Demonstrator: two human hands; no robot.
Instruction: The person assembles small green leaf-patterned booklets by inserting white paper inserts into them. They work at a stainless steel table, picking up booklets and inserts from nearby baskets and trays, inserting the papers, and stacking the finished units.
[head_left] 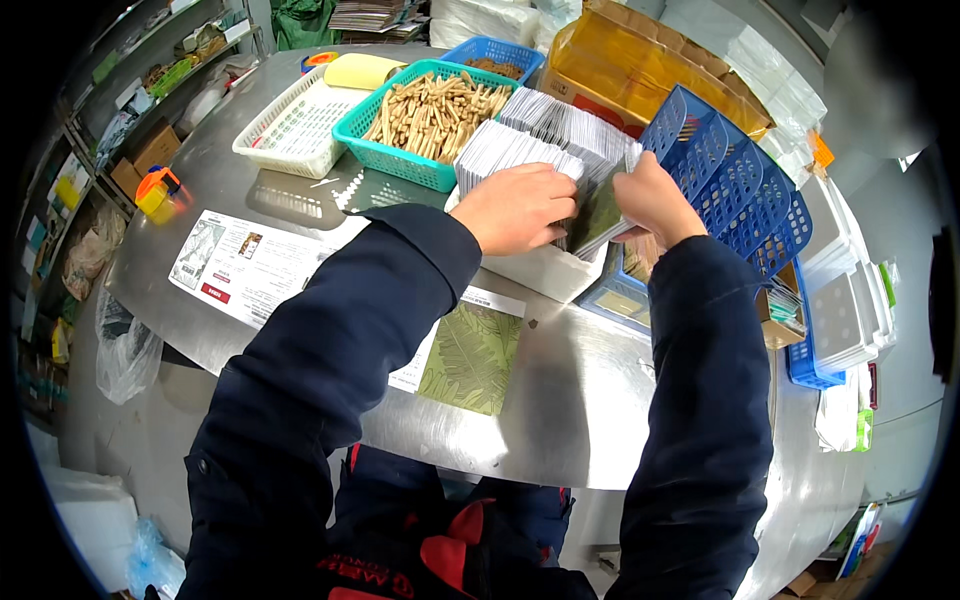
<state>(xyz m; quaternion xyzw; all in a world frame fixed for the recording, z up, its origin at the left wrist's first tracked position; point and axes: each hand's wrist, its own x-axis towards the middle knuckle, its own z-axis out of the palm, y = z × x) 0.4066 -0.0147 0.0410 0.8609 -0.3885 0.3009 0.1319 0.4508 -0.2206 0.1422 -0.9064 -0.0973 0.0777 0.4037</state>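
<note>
A white box (545,274) in front of me holds rows of thin white cards (510,150) standing on edge. My left hand (518,208) lies over the front row, its fingers together and curled down against the cards. At the box's right side my right hand (655,198) is closed, pinching the upper edge of several cards with a green printed face (600,215). These cards lean apart from the row under my left hand. Both sets of fingertips are partly hidden. Nearer me, a green leaf-patterned sheet (470,357) lies on the metal table (560,400), partly behind my left sleeve.
Left of the box stand a teal basket (400,165) of light-brown sticks and a white basket (290,160). A white printed sheet (240,268) lies further left. Blue perforated baskets (725,170) rise close to my right hand. Behind stands a cardboard box (650,55).
</note>
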